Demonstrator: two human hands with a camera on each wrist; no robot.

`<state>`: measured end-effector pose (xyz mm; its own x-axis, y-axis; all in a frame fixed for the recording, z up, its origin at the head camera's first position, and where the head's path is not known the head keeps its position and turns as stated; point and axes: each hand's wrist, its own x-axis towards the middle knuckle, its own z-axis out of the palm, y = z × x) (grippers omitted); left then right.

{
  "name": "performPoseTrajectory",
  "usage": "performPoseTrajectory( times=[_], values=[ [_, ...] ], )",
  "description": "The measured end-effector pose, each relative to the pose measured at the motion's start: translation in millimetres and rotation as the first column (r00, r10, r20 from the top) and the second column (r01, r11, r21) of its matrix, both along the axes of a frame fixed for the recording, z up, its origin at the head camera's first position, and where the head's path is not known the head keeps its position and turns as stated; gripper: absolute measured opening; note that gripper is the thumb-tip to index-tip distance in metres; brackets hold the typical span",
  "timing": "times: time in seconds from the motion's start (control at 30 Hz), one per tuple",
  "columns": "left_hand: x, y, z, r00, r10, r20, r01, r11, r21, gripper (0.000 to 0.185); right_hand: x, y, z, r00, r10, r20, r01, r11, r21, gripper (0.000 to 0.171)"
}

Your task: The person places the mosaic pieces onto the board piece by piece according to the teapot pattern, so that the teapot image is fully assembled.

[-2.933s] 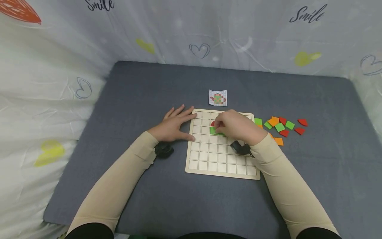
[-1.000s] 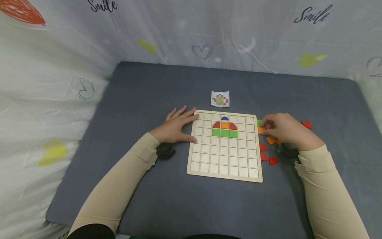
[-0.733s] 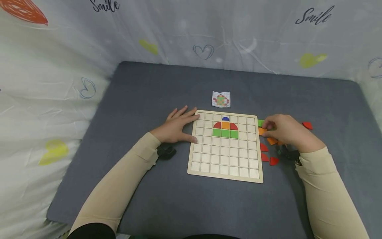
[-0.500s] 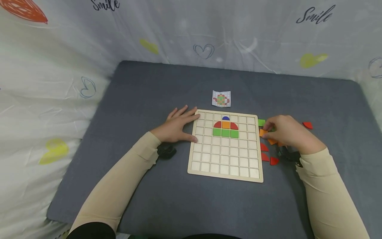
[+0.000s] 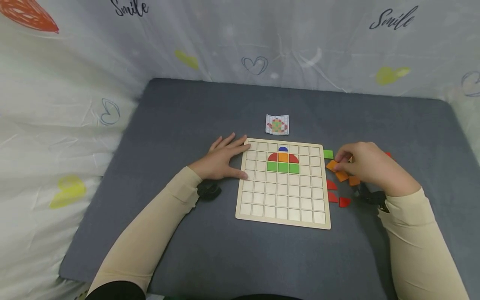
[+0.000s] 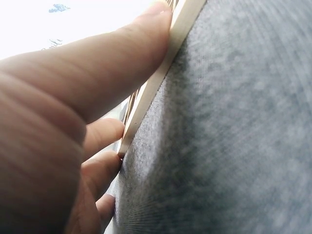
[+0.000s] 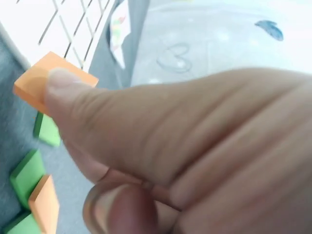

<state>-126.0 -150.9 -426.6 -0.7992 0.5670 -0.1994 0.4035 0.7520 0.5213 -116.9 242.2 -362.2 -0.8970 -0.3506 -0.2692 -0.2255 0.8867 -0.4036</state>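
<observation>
In the head view a wooden grid board [image 5: 283, 202] lies on the grey table. My left hand [image 5: 221, 160] rests along its left edge, fingers spread and straight; the left wrist view has the thumb [image 6: 122, 53] on the rim. My right hand [image 5: 367, 164], right of the board, pinches an orange square tile [image 5: 332, 165] between thumb and finger, tilted in the right wrist view. On the board sit a blue half-round piece [image 5: 283, 149], an orange square [image 5: 283, 158] between two red quarter-rounds [image 5: 272, 157], and a row of green squares [image 5: 283, 167] below.
A printed pattern card [image 5: 277, 125] lies behind the board. Loose tiles lie to its right: a green one [image 5: 328, 154], orange ones [image 5: 341, 176] and several red quarter-rounds [image 5: 332, 197]. More green tiles [image 7: 28, 178] show under my right hand in the right wrist view.
My right hand went from the board's upper middle to the loose tiles, took hold of an orange tile and shifted it slightly right. My left hand stayed on the board's edge.
</observation>
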Motion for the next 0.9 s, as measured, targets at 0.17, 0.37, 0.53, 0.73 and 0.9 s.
performPoseTrajectory(
  times=[0.17, 0.37, 0.53, 0.73, 0.9],
  values=[
    [0.0, -1.0, -0.4, 1.000, 0.003, -0.003, -0.003, 1.000, 0.002, 0.098, 4.9, -10.0, 4.8, 1.000, 0.009, 0.030, -0.007, 0.999, -0.040, 0.012],
    [-0.7, -0.2, -2.6, 1.000, 0.008, -0.003, -0.008, 1.000, -0.007, 0.099, 8.5, -28.7, -4.3, 0.994, 0.099, -0.044, -0.103, 0.990, -0.101, 0.010],
    [-0.9, 2.0, -3.4, 1.000, 0.012, -0.002, -0.012, 1.000, -0.008, 0.100, 12.1, -40.1, -6.8, 0.989, 0.142, -0.042, -0.147, 0.979, -0.138, 0.010],
    [-0.4, 1.3, -3.6, 1.000, 0.014, -0.001, -0.014, 1.000, -0.015, 0.099, 12.7, -52.4, -9.4, 0.979, 0.202, -0.034, -0.205, 0.964, -0.171, 0.010],
    [0.2, 0.6, -3.1, 1.000, 0.018, -0.003, -0.018, 1.000, -0.015, 0.099, 10.6, -60.4, -15.0, 0.970, 0.239, -0.035, -0.242, 0.953, -0.181, 0.010]
  ],
)
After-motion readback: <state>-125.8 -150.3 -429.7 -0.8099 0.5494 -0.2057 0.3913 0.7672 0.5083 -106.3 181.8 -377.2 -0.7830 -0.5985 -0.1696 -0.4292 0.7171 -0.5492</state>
